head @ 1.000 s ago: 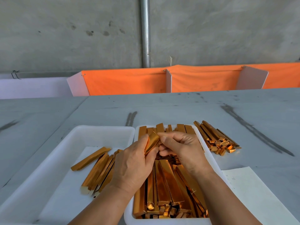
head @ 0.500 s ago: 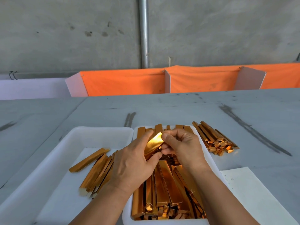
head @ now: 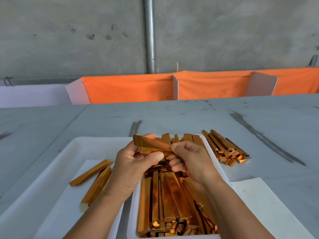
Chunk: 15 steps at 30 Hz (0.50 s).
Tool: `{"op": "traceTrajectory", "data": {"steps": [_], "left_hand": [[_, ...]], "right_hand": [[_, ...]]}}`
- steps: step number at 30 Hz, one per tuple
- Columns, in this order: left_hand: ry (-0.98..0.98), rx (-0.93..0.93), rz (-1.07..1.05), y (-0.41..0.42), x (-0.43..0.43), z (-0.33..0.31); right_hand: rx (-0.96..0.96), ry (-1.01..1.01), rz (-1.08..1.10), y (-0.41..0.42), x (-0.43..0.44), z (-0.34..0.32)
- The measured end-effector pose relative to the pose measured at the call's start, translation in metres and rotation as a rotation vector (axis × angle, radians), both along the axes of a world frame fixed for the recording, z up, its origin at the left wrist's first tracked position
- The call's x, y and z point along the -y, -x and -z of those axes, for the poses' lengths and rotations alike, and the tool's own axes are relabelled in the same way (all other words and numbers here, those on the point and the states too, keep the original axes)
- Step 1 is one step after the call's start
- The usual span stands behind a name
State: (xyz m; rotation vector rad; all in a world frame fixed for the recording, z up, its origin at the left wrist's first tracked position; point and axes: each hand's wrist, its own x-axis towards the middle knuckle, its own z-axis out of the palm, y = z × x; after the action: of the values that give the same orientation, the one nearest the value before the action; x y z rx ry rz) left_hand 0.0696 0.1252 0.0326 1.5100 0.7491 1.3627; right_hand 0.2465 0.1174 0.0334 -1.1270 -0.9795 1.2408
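Observation:
Both hands hold one flattened gold foil carton blank (head: 146, 144) above the right white tray (head: 134, 195). My left hand (head: 133, 168) pinches its left part between thumb and fingers. My right hand (head: 189, 159) pinches its right end with thumb and forefinger. The right tray is packed with several long gold folded cartons (head: 170, 202) lying lengthwise. In the left white tray (head: 51, 169) lie several gold cartons (head: 96, 181) on a white sheet.
A loose pile of gold cartons (head: 224, 147) lies on the grey table right of the right tray. A white paper sheet (head: 269, 206) lies at the near right. Orange cloth dividers (head: 172, 87) line the table's far edge before a concrete wall.
The gold piece held between my hands has been unfolded and spread out to the left into a flatter sheet. Both hands stay above the right tray.

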Motion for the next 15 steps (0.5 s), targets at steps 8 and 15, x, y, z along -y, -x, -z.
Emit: {"op": "traceTrajectory", "data": {"steps": [8,15], "left_hand": [[-0.132,-0.085,-0.161,0.0,-0.002,-0.003],[-0.231,-0.76,-0.467,-0.006,-0.002,0.011]], "right_hand": [[0.215,-0.04,-0.044,0.005,0.005,-0.002],[0.233,-0.194,0.072,0.009,0.007,-0.004]]}}
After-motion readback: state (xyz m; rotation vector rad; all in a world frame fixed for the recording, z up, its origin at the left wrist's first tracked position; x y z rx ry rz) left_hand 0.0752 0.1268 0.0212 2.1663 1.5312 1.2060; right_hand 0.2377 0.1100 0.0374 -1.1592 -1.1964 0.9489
